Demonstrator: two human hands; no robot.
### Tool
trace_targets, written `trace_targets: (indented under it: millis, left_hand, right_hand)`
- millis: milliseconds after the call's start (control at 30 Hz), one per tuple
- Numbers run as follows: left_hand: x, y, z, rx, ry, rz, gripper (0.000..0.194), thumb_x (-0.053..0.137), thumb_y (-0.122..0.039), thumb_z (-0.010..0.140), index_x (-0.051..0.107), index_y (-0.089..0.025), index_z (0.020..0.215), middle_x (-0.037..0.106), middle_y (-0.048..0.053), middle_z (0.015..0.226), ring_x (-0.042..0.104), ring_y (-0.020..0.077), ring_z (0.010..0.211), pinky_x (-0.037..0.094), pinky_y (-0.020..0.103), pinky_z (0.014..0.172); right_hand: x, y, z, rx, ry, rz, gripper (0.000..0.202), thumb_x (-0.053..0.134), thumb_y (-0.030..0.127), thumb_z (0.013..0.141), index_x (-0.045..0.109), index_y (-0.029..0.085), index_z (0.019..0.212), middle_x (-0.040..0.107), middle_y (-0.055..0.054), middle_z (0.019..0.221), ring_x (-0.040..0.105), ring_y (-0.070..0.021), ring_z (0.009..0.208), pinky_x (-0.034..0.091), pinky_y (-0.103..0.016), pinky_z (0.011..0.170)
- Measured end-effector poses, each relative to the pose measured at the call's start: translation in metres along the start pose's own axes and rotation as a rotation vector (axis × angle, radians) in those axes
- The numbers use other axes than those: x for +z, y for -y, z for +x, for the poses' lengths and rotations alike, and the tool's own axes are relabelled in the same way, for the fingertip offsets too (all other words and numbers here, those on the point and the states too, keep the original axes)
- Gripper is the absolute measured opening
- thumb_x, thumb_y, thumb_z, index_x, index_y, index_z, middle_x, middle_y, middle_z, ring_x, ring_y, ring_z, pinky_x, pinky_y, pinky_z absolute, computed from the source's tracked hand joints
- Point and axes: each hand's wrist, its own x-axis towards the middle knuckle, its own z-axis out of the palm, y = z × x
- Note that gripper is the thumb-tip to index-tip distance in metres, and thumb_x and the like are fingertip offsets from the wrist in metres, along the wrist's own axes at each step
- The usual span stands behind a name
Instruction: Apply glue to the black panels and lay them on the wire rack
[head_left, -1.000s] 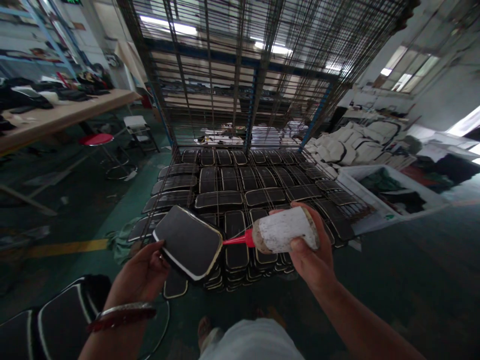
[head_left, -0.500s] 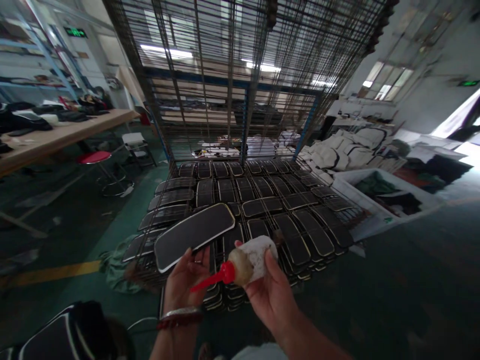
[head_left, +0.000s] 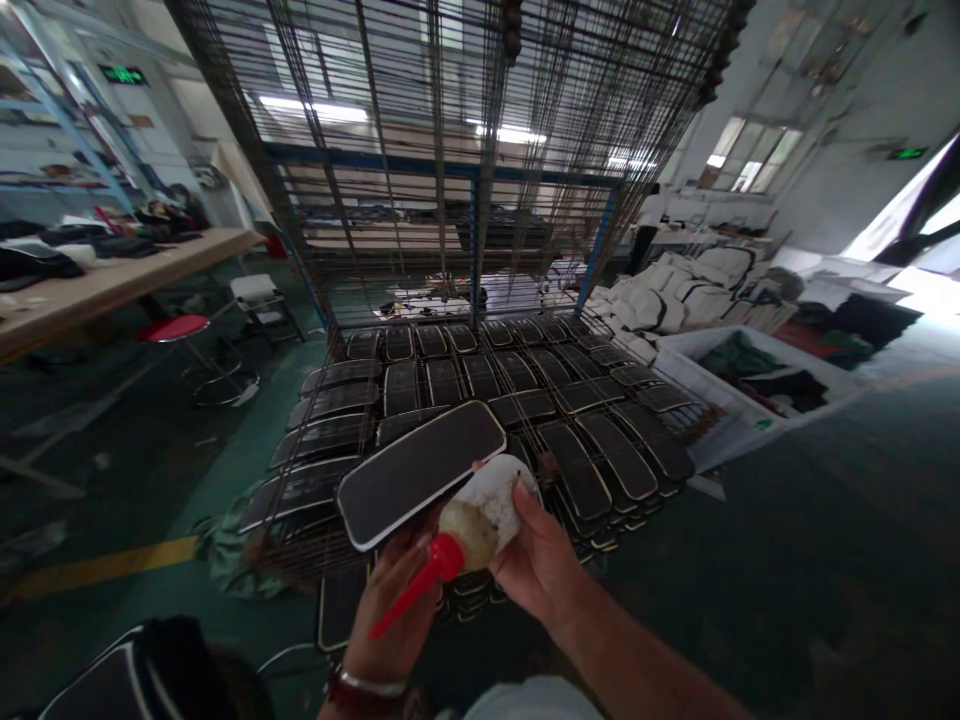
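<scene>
black, smooth-looking facing and a pale border mark the long panel, which lies tilted in the air above rows of similar panels at the foot of the wire rack. the left hand pinches its near long edge; the bottle covers part of that grip, so where each fingertip lies i cannot tell. the right hand wraps the white-covered bottle, thumb on top and fingers round the far side, and the bottle's red nozzle points down across the left hand, well off the panel's face.

the panel looks light and fairly stiff, since it keeps its shape when held by one edge; the face may be a little slick, and the pale border may be tacky, so the dark side just under the rim seems the safest place to take hold. the bottle looks light and soft-walled, likely to give under a squeeze, so its middle suits the palm better than the thin, bendable nozzle.

no brand or label can be read on the bottle, only dark smudges over the white. the green lit signs are too blurred to read, and the white bin carries a small green mark too small to make out.
</scene>
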Motion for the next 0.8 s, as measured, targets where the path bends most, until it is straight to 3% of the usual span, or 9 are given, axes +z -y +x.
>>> trace_targets:
  millis: [67, 133, 233, 300, 367, 467, 533, 633, 800]
  left_hand:
    - [-0.03, -0.015, -0.013, 0.046, -0.093, 0.129, 0.048, 0.087, 0.002, 0.069, 0.083, -0.027, 0.106, 0.091, 0.013, 0.108, 0.087, 0.0373, 0.109, 0.075, 0.042, 0.089]
    - [-0.06, -0.044, -0.022, 0.104, -0.225, 0.332, 0.042, 0.087, 0.006, 0.068, 0.081, -0.025, 0.095, 0.091, 0.01, 0.095, 0.089, 0.0319, 0.091, 0.075, 0.033, 0.075]
    - [-0.075, -0.101, -0.027, 0.295, -0.242, 0.539, 0.04, 0.082, 0.004, 0.072, 0.083, -0.031, 0.092, 0.092, 0.008, 0.104, 0.088, 0.0302, 0.096, 0.073, 0.029, 0.075]
    - [-0.054, -0.13, -0.025, 0.402, -0.159, 0.687, 0.043, 0.087, 0.002, 0.069, 0.086, -0.03, 0.098, 0.088, 0.014, 0.123, 0.082, 0.0343, 0.122, 0.072, 0.029, 0.081]
    - [-0.015, -0.145, -0.023, 0.447, 0.014, 0.868, 0.043, 0.096, -0.016, 0.073, 0.088, -0.028, 0.113, 0.087, 0.013, 0.13, 0.075, 0.0352, 0.134, 0.07, 0.031, 0.092]
    - [0.049, -0.143, -0.019, 0.28, 0.279, 0.997, 0.044, 0.1, -0.029, 0.072, 0.089, -0.023, 0.115, 0.089, 0.013, 0.124, 0.081, 0.0335, 0.119, 0.067, 0.034, 0.099]
    - [0.079, -0.132, -0.014, 0.142, 0.374, 0.943, 0.038, 0.098, -0.027, 0.071, 0.089, -0.021, 0.107, 0.09, 0.013, 0.118, 0.085, 0.0339, 0.105, 0.07, 0.039, 0.09]
    - [0.095, -0.113, -0.007, 0.08, 0.336, 0.809, 0.027, 0.092, -0.014, 0.069, 0.087, -0.017, 0.095, 0.091, 0.013, 0.098, 0.085, 0.0293, 0.079, 0.07, 0.037, 0.071]
    - [0.081, -0.099, 0.007, 0.185, 0.106, 0.466, 0.029, 0.082, 0.003, 0.072, 0.083, -0.013, 0.096, 0.09, 0.013, 0.088, 0.085, 0.0264, 0.071, 0.071, 0.033, 0.065]
  right_hand:
    - [-0.004, 0.022, -0.001, 0.057, 0.063, -0.079, 0.053, 0.102, 0.053, 0.084, 0.081, 0.022, 0.121, 0.084, -0.005, 0.116, 0.08, -0.0273, 0.113, 0.067, -0.043, 0.105]
    - [-0.006, 0.045, -0.003, 0.109, 0.122, -0.156, 0.052, 0.1, 0.054, 0.086, 0.08, 0.019, 0.12, 0.084, -0.008, 0.109, 0.079, -0.0308, 0.114, 0.066, -0.047, 0.104]
    - [-0.004, 0.071, -0.004, 0.168, 0.188, -0.267, 0.052, 0.098, 0.054, 0.087, 0.08, 0.017, 0.118, 0.083, -0.01, 0.104, 0.079, -0.0327, 0.113, 0.066, -0.048, 0.103]
    - [0.0, 0.083, -0.004, 0.198, 0.218, -0.339, 0.053, 0.098, 0.055, 0.087, 0.08, 0.016, 0.119, 0.082, -0.01, 0.103, 0.08, -0.0315, 0.109, 0.066, -0.046, 0.102]
    - [0.005, 0.09, -0.001, 0.227, 0.245, -0.407, 0.055, 0.099, 0.055, 0.085, 0.08, 0.016, 0.119, 0.082, -0.01, 0.103, 0.08, -0.0296, 0.102, 0.066, -0.043, 0.099]
    - [0.013, 0.097, 0.006, 0.25, 0.278, -0.483, 0.058, 0.103, 0.054, 0.08, 0.082, 0.017, 0.12, 0.082, -0.01, 0.102, 0.08, -0.0255, 0.093, 0.067, -0.036, 0.091]
    - [0.019, 0.1, 0.011, 0.251, 0.285, -0.515, 0.059, 0.104, 0.053, 0.079, 0.082, 0.017, 0.12, 0.082, -0.01, 0.104, 0.079, -0.0231, 0.09, 0.066, -0.032, 0.087]
    - [0.024, 0.102, 0.016, 0.21, 0.263, -0.537, 0.055, 0.105, 0.053, 0.078, 0.084, 0.019, 0.116, 0.082, -0.008, 0.102, 0.077, -0.0213, 0.086, 0.066, -0.03, 0.082]
    - [0.021, 0.092, 0.005, 0.086, 0.208, -0.542, 0.046, 0.1, 0.051, 0.085, 0.085, 0.022, 0.118, 0.081, -0.009, 0.101, 0.075, -0.0214, 0.08, 0.063, -0.028, 0.067]
